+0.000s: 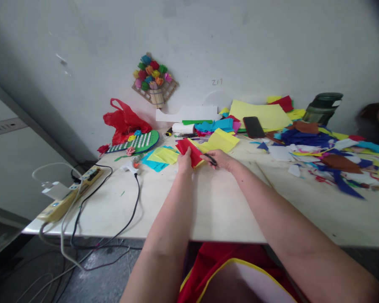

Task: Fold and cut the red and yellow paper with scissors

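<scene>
Both my arms reach out over the pale table (227, 210). My left hand (185, 162) is closed on the edge of a red sheet of paper (189, 150) lying over yellow paper (219, 141). My right hand (219, 160) is closed round a small dark tool (211, 159), held against the same red sheet. I cannot make out what the tool is. Light yellow-green paper (166, 155) and blue paper (153, 163) lie just to the left of my left hand.
A power strip (71, 193) and cables hang at the table's left edge beside a glue gun (131, 166). A red plastic bag (124, 122), a phone (253, 126), a dark green container (322, 108) and several coloured paper scraps (328, 160) fill the back and right.
</scene>
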Motion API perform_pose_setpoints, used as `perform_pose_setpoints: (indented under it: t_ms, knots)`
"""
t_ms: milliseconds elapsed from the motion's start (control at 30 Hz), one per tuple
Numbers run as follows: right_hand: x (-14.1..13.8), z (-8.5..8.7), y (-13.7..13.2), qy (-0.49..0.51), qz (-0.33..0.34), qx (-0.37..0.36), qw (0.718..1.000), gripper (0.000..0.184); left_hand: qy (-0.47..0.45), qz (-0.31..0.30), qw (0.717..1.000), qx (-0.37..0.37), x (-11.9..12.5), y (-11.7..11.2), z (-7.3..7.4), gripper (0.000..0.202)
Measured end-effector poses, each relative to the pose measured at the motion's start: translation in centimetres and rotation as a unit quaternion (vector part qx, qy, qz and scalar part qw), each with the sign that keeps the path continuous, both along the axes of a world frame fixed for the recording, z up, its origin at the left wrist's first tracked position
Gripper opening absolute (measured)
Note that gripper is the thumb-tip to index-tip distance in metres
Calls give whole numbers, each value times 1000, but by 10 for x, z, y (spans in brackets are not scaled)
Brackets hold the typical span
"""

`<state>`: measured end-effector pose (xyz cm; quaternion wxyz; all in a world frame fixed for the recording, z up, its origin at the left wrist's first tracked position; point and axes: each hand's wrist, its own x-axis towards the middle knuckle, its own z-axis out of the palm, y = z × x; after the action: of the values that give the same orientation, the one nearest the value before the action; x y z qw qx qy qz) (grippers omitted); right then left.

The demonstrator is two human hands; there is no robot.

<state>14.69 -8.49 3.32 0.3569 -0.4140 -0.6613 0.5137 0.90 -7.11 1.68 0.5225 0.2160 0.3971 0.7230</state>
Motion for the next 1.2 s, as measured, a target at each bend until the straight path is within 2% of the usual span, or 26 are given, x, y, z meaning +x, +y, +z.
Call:
perform_pose_setpoints:
  t_ms: [333, 700, 1133, 1200]
  knots:
    - [-1, -3, 2, 9, -7, 4, 1000, 37, 6, 12, 1000, -19, -1, 2, 0, 16]
    - [-2, -5, 4, 20, -11, -1, 1000, 30, -10, 5, 1000, 7, 0, -2, 3, 12]
    - [-3, 1, -2, 31, -14, -18, 999, 27, -12, 18, 1000, 1, -1, -2, 5, 11]
    - [-3, 0, 0, 34, -18, -24, 999, 32, -6, 17, 1000, -2, -1, -1, 4, 11]
